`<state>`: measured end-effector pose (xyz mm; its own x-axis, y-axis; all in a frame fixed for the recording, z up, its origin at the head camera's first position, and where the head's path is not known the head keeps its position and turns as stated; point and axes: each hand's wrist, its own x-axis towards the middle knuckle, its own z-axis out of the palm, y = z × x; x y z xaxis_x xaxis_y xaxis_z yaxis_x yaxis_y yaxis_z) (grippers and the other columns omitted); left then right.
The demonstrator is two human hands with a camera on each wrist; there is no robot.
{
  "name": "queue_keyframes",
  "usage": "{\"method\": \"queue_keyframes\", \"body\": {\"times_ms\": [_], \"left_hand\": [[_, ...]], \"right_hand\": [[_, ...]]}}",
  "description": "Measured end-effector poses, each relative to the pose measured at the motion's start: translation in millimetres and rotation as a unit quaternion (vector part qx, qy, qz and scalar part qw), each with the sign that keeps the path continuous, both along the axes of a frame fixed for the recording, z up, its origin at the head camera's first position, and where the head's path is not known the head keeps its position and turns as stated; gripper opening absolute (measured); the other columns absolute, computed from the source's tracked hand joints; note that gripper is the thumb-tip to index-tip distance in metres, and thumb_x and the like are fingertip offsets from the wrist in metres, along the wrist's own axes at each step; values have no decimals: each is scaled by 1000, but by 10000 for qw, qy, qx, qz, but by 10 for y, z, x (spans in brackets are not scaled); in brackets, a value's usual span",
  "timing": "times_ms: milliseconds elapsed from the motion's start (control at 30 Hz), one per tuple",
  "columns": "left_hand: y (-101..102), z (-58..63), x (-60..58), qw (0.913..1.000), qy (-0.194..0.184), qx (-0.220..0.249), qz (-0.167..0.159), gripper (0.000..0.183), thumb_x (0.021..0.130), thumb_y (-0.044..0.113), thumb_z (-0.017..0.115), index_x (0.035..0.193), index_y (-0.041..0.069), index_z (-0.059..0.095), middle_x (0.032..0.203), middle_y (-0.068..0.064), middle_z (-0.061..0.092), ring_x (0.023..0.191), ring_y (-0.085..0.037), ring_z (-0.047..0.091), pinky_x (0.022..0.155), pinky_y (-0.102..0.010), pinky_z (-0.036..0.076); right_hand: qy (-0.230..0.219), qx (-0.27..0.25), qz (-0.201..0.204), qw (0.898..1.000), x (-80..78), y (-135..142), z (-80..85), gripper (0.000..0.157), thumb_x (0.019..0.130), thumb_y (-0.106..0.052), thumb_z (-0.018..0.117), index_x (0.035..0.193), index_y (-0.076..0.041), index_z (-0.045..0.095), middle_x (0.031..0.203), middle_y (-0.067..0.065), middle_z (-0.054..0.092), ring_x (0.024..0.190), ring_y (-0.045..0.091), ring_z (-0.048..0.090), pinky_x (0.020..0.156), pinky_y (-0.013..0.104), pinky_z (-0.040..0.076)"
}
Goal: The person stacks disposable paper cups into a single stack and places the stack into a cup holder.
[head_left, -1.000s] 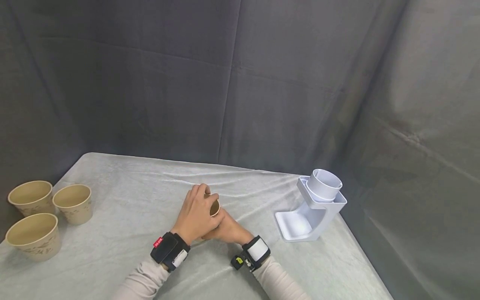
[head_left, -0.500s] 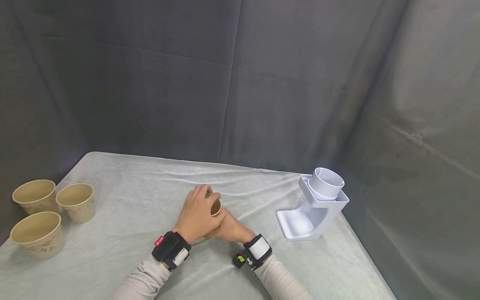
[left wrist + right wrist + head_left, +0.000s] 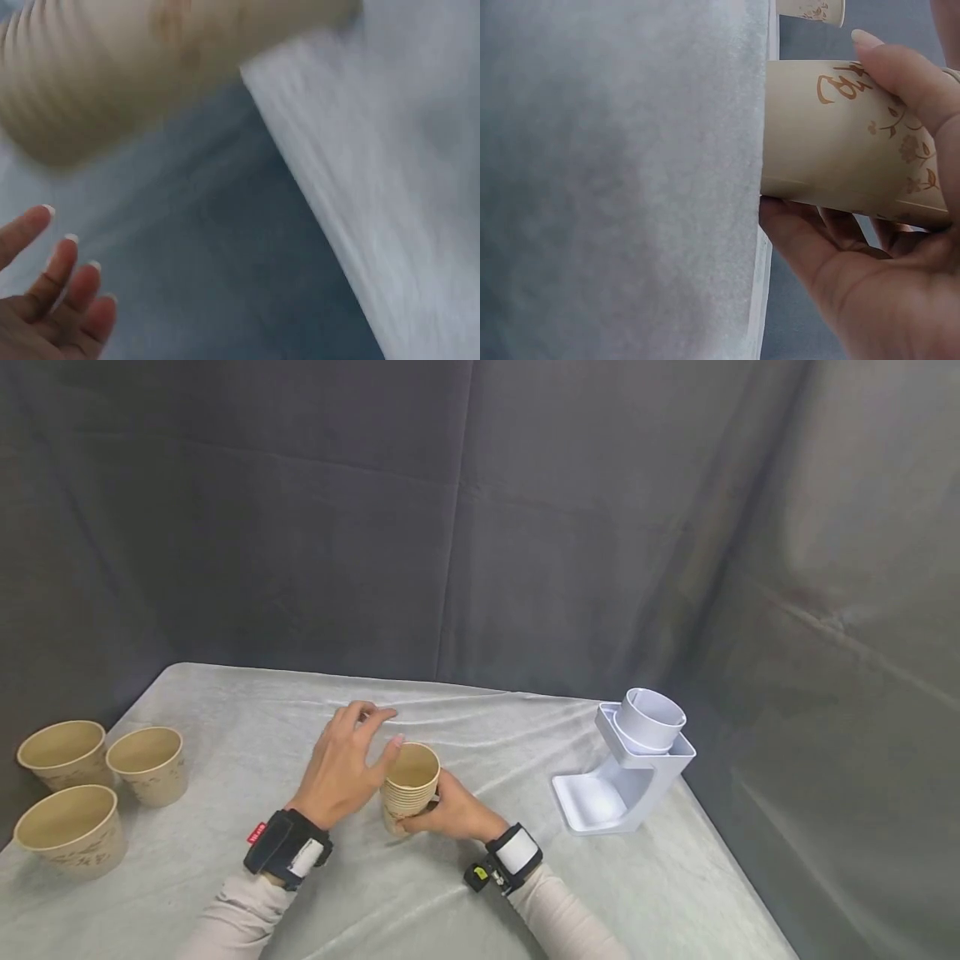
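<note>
In the head view a stack of nested beige paper cups (image 3: 412, 781) stands upright mid-table. My right hand (image 3: 459, 810) grips it from the right, fingers curled round its lower part; the right wrist view shows the printed flower pattern on the cup wall (image 3: 817, 135) between thumb and fingers. My left hand (image 3: 341, 768) is at the left of the stack, fingers spread, thumb tip close to the rim. The left wrist view has the stack blurred at top left, apart from the loosely bent fingers (image 3: 56, 277). Whether the thumb touches the rim I cannot tell.
Three larger beige paper tubs, a back one (image 3: 63, 752), a right one (image 3: 148, 764) and a front one (image 3: 71, 831), stand at the table's left edge. A white stand (image 3: 600, 802) with a round ring holder (image 3: 649, 720) on top is at the right. Grey curtains surround the table.
My left hand has come off the cup stack and moved left, its fingers spreading, so the stack's rims now show. The right hand still grips the stack, in nearly the same place.
</note>
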<state>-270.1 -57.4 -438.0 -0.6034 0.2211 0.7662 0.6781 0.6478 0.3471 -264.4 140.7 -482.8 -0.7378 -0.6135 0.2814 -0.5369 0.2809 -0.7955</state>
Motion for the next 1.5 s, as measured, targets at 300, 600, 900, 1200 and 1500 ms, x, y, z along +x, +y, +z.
{"method": "queue_keyframes", "body": {"times_ms": [300,600,900,1200,1500], "left_hand": [[-814,186,35,9964,101,129,828,33,77,33,64,102,12,65,99,-7,53,93,-26,47,75,-48,39],[-1574,188,163,9895,-69,283,1416,34,71,26,67,97,4,64,99,-19,53,92,-39,44,76,-55,32],[-2036,54,468,9536,-1556,226,2567,69,74,44,65,120,-5,46,118,-30,39,115,-51,29,85,-68,22],[-2222,-260,577,9323,-1826,-25,3122,67,74,47,63,115,-5,50,117,-34,39,109,-60,27,83,-68,23],[-2298,-396,601,9209,-2253,-328,3163,64,77,53,59,114,1,53,106,-29,45,100,-60,32,79,-68,25]], "right_hand": [[-56,49,-98,9999,26,23,-1,69,65,-10,79,125,-15,46,115,0,58,108,13,53,95,35,41],[-52,19,30,10000,35,-3,17,69,65,-9,79,126,-9,46,116,5,58,107,14,54,95,34,41],[-12,-40,-42,10000,-47,9,-115,70,64,-12,80,125,-19,46,115,-2,58,106,12,54,94,35,42],[-50,47,-87,9999,-133,64,-271,74,65,-21,81,128,-22,43,118,-2,56,110,13,53,96,37,40],[-45,51,-82,9999,-137,48,-271,74,65,-21,81,128,-22,43,118,-3,56,109,12,53,95,36,41]]}}
